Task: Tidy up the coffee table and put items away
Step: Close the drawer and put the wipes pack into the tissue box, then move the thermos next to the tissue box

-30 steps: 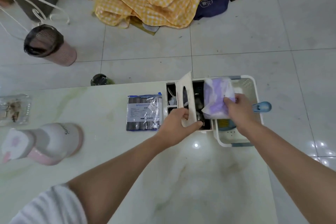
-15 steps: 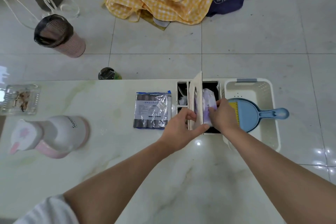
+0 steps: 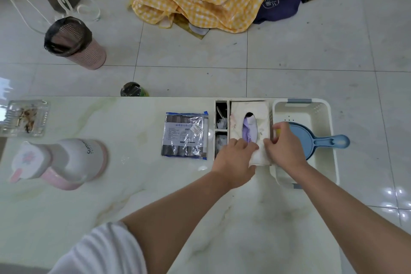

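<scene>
I see two bare forearms reaching up from the lower edge of the frame; the left hand (image 3: 233, 160) and right hand (image 3: 287, 151) wear no gloves, rings or watch; at lower left, a short white ribbed sleeve (image 3: 100, 251) covers the left upper arm.

table (image 3: 111, 207): glossy marble-look | basket (image 3: 322, 113): matt white plastic (perforated) | bin-bag pack (image 3: 185, 138): shiny film

The pale marble desk (image 3: 124, 202) carries a clear ashtray (image 3: 25, 118) and a pink bottle (image 3: 60, 162) lying on its side at the left, a plastic packet (image 3: 185, 138) mid-desk, then an organizer box (image 3: 243, 132) touching a white basket (image 3: 320, 113) at the right edge.
</scene>
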`<control>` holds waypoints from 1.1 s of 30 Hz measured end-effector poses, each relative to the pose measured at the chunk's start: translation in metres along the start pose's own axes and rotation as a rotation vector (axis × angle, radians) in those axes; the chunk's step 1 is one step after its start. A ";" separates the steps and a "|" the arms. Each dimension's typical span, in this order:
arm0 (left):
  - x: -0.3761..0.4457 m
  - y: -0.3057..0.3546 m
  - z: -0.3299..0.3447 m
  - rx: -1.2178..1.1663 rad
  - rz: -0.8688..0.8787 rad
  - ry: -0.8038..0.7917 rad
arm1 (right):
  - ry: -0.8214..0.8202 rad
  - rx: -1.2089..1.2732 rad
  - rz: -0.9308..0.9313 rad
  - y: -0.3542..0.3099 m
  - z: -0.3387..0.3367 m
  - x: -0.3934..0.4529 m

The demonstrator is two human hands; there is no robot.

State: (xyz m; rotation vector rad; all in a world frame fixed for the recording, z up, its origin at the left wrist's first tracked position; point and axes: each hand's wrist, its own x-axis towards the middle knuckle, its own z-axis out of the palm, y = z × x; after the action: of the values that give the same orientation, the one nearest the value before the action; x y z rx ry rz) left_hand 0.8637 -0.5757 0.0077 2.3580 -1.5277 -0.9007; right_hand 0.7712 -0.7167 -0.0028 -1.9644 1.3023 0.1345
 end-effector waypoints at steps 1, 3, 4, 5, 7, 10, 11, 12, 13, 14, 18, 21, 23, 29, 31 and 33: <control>0.000 -0.002 0.002 0.028 0.019 -0.024 | 0.003 -0.006 0.024 0.003 0.002 0.001; -0.001 -0.006 0.006 0.072 0.057 -0.070 | 0.007 -0.003 0.050 0.006 0.005 0.004; -0.002 -0.007 0.005 0.085 0.067 -0.095 | 0.000 -0.011 0.064 0.005 0.005 0.006; -0.003 -0.008 0.005 0.078 0.070 -0.119 | -0.012 -0.032 0.078 0.003 0.004 0.007; -0.008 -0.008 0.000 -0.031 0.046 -0.164 | -0.026 -0.085 0.100 -0.003 0.001 0.009; -0.023 -0.018 -0.014 -0.237 -0.021 -0.041 | 0.023 -0.126 0.083 -0.020 -0.002 0.001; -0.029 -0.026 -0.019 -0.282 -0.054 0.036 | 0.037 -0.101 0.058 -0.029 -0.001 -0.004; -0.036 -0.032 -0.024 -0.321 -0.094 0.092 | 0.040 -0.073 0.027 -0.036 0.000 -0.011; -0.049 -0.049 -0.031 -0.367 -0.145 0.136 | 0.030 -0.074 -0.033 -0.051 0.008 -0.020; -0.062 -0.064 -0.035 -0.401 -0.196 0.152 | 0.017 -0.083 -0.080 -0.063 0.015 -0.031; -0.124 -0.138 -0.043 -0.367 -0.407 0.137 | -0.083 -0.117 -0.191 -0.109 0.061 -0.057; -0.176 -0.201 -0.046 -0.448 -0.629 0.150 | -0.250 -0.284 -0.283 -0.135 0.117 -0.062; -0.201 -0.231 -0.048 -0.504 -0.732 0.120 | -0.335 -0.395 -0.277 -0.143 0.147 -0.060; -0.281 -0.304 -0.034 -0.767 -1.096 0.067 | -0.169 -0.179 0.095 -0.146 0.199 -0.035; -0.295 -0.332 -0.038 -0.809 -1.125 0.255 | -0.060 -0.064 0.164 -0.145 0.208 -0.026; -0.302 -0.357 -0.053 -0.771 -1.057 0.451 | 0.009 0.012 0.216 -0.147 0.213 -0.024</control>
State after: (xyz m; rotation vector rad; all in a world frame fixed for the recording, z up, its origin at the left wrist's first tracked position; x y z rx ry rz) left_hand 1.0808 -0.1586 0.0007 2.3523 0.3123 -0.7858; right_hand 0.9466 -0.5347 -0.0636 -1.8122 1.5157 0.2225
